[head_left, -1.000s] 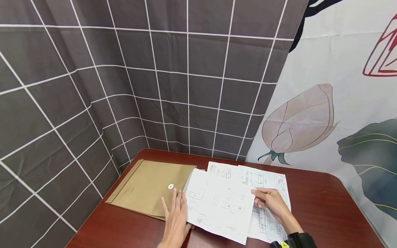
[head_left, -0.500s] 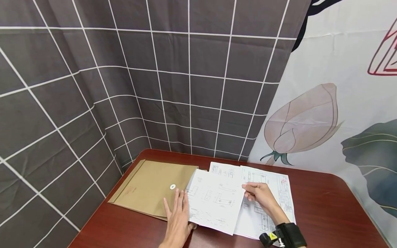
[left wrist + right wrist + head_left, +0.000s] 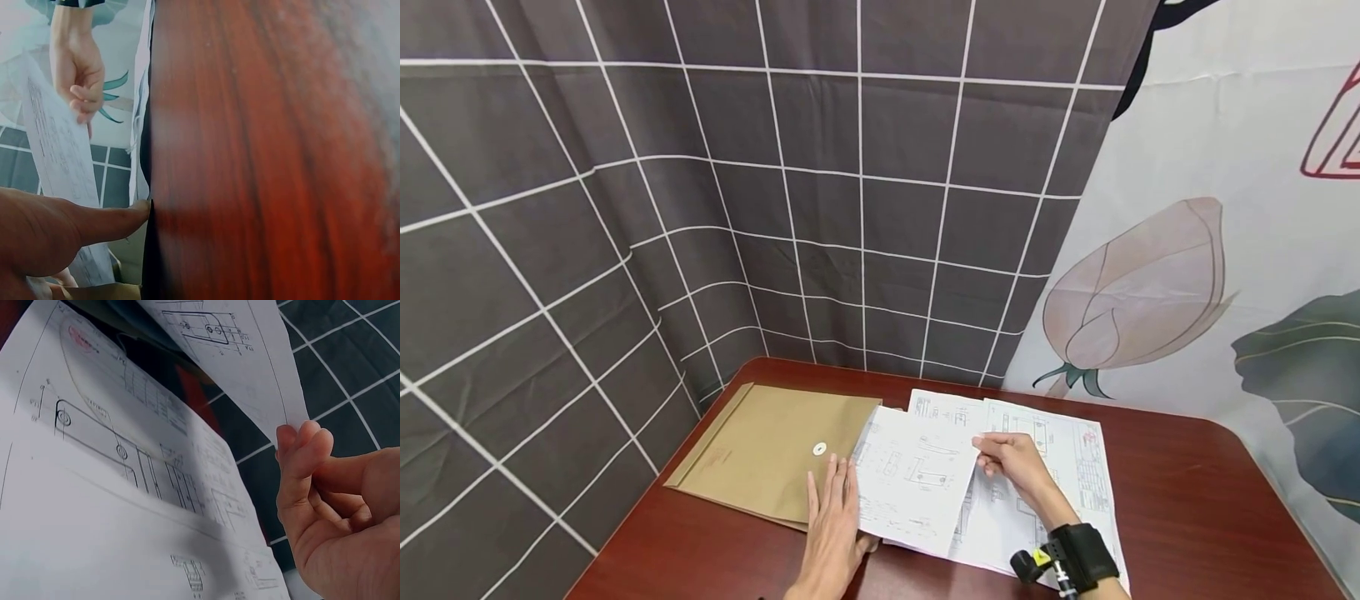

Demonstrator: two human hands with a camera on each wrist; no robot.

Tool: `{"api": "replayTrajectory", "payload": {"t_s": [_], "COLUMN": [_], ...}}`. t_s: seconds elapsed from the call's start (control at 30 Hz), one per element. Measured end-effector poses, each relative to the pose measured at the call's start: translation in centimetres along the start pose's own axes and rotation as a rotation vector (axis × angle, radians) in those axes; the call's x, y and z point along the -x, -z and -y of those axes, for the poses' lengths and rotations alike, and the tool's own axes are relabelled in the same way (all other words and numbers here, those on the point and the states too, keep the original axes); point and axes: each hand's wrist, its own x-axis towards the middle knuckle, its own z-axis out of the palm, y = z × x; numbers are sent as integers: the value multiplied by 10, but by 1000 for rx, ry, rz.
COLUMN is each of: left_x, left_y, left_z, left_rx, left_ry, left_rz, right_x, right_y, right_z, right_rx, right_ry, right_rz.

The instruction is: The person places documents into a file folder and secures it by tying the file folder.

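Observation:
My right hand [image 3: 1017, 465] pinches the right edge of a lifted drawing sheet [image 3: 910, 479] between thumb and fingertips. The right wrist view shows the same grip, with the sheet [image 3: 250, 356] slanting up from the fingers. Flat fingers of my left hand [image 3: 831, 529] rest on the right side of a brown paper envelope [image 3: 767, 454], beside the lifted sheet's left edge. In the left wrist view, the left thumb [image 3: 115, 222] stretches out to the edge of the papers at the tabletop. Beneath the lifted sheet lie more printed drawings [image 3: 1086, 475], partly covered.
The reddish-brown table [image 3: 1187, 500] has a rounded far right corner. Behind it hangs a grey cloth with white grid lines [image 3: 895, 217], meeting a white flower-printed cloth [image 3: 1150, 292]. A white round button [image 3: 819, 448] sits on the envelope.
My right hand has moved left, bringing the right edge of the lifted sheet toward the envelope and baring more of the drawings below. My left hand stays nearly in place.

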Motion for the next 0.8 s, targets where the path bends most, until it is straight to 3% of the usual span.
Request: {"api": "replayTrajectory", "payload": {"t_s": [0.8], "left_x": [1], "left_y": [-3], "left_z": [-2], "left_rx": [-1], "left_ry": [-9], "left_rz": [-28], "right_x": [-19], "right_y": [-40], "right_z": [11], "right_rx": [-18], "right_ry": [1], "right_rz": [4]}}
